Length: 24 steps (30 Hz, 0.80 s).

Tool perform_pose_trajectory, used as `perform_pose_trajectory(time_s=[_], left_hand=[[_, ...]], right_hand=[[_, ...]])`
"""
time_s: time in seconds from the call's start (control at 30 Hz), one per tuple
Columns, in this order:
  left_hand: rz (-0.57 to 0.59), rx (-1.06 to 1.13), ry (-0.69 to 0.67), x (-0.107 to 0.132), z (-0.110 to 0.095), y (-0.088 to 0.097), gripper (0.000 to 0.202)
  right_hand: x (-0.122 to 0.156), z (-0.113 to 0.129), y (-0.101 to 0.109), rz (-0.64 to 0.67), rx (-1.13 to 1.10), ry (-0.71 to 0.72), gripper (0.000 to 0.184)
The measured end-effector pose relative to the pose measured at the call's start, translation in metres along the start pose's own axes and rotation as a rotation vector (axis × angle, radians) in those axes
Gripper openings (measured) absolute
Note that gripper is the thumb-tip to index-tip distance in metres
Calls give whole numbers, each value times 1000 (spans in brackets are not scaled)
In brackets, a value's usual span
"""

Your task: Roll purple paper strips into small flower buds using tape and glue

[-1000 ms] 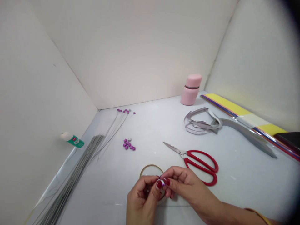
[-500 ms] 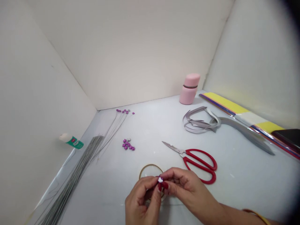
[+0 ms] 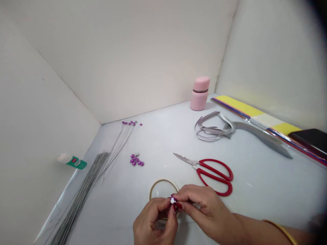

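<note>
My left hand (image 3: 156,219) and my right hand (image 3: 204,207) meet at the lower middle, thumbs and forefingers pinched together. Between their tips is a small purple paper star (image 3: 173,200), its white side facing up. Fingers cover most of its edges. Just behind and under my hands lies a roll of tape (image 3: 151,190) on its side, partly hidden. Several finished-looking purple stars (image 3: 136,160) sit in a small cluster to the left. Red-handled scissors (image 3: 196,164) rest to the right, blades pointing left.
Thin grey wires (image 3: 84,197) lie bundled at left, some tipped with purple stars (image 3: 132,123). A glue bottle (image 3: 74,161) is by the left wall. At right are grey paper strips (image 3: 255,134), a pink flask (image 3: 199,97), packed coloured paper (image 3: 240,106) and a dark phone-like object (image 3: 310,139).
The view has shifted slightly, so most things on the table appear further left. Both hands keep their pinch on the small star, whose white face has turned a little.
</note>
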<state>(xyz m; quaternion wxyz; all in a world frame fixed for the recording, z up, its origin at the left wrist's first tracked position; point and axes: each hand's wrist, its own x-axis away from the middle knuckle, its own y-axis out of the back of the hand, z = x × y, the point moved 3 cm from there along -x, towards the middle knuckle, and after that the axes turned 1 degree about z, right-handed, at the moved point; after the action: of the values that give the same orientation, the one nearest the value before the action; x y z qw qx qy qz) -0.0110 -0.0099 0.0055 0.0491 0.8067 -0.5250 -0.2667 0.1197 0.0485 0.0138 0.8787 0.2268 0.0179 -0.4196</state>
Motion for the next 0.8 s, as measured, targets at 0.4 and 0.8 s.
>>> perform_pose_trajectory(time_s=[0.4,0.8], left_hand=[[2,-129,14,-3,-3,-2,8],[68,99,184,-3,1,-2,1]], right_hand=[[4,-1,-6,10,26,99,17],[-4,6,5,69,-79,4,24]])
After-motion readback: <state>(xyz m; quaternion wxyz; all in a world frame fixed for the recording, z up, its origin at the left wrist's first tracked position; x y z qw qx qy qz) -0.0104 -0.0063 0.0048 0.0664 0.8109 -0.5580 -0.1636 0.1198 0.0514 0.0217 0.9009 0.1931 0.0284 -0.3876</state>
